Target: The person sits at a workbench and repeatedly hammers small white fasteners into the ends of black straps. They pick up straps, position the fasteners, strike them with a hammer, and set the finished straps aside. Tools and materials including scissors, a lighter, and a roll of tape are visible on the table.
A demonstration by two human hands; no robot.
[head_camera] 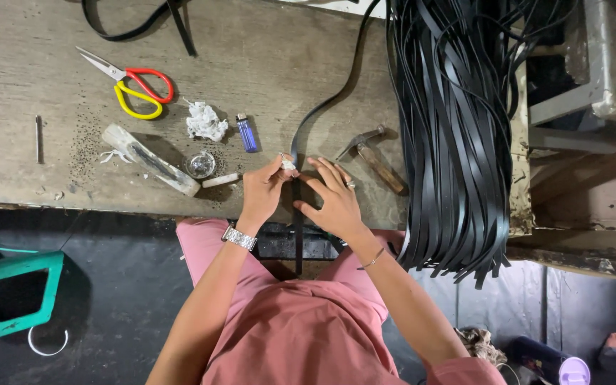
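A long black strap (329, 107) runs down the worn wooden workbench (265, 64) and hangs over its front edge between my hands. My left hand (264, 191), with a metal watch on its wrist, pinches a small white wad (287, 164) against the strap. My right hand (334, 201), wearing a ring and a thin bracelet, presses flat fingers on the strap just beside it.
Red-and-yellow scissors (133, 87), a crumpled white wad (205, 121), a blue lighter (247, 132), a small glass dish (200, 165), a pale wooden tool (150, 159) and a hammer (373, 157) lie on the bench. A thick bundle of black straps (458, 135) drapes at right. A teal stool (8, 292) stands lower left.
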